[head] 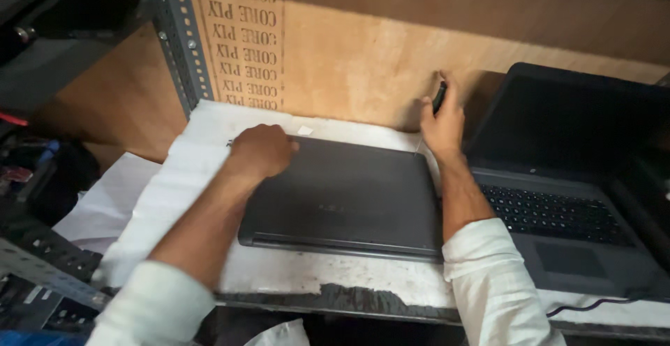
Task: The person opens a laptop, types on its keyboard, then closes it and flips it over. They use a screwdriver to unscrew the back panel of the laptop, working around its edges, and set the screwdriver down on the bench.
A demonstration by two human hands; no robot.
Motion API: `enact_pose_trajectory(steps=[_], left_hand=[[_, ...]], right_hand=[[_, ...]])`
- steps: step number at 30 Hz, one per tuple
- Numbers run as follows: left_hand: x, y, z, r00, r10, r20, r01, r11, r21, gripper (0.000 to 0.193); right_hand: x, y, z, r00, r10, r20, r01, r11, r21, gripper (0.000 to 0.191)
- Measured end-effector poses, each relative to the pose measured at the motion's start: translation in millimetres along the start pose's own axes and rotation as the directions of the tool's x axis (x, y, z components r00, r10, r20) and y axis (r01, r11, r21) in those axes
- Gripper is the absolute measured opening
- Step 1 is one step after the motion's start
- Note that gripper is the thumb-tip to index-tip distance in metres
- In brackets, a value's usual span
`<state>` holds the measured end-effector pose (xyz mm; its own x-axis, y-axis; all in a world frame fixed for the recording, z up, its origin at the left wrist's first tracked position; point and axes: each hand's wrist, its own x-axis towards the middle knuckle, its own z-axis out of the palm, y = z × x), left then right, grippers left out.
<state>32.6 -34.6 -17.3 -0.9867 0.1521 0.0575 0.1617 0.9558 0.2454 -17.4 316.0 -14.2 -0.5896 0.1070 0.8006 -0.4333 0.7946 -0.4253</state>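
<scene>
Plywood backs a worn white desk. Your left hand, fisted, rests on closed grey laptop's far-left corner; right hand pinches a small dark tool just beyond far-right corner. Risk: tool slips, scratches lid. Open laptop sits adjacent, right. No containers seen.

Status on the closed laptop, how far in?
Done: the closed grey laptop lies flat on the white bench. In hand: left hand presses its back corner; right hand holds a dark tool at the other corner. Left: nothing is off the laptop yet; the casing looks whole.
</scene>
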Motion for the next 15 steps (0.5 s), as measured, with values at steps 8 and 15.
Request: enact_pose_trajectory(steps=[8, 15], left_hand=[[42.4, 12.4, 40.7, 0.966, -0.188, -0.18, 0.178, 0.982, -0.07, 0.051], [51.1, -3.7, 22.1, 0.926, -0.278, -0.255, 0.133, 0.873, -0.468, 0.059]], right_hand=[[-6.8, -6.4, 2.9, 0.99, -0.082, -0.117, 0.079, 0.996, -0.03, 0.056], [-5.5, 0.1, 1.3, 0.958, -0.059, -0.281, 0.072, 0.997, 0.036, 0.051]])
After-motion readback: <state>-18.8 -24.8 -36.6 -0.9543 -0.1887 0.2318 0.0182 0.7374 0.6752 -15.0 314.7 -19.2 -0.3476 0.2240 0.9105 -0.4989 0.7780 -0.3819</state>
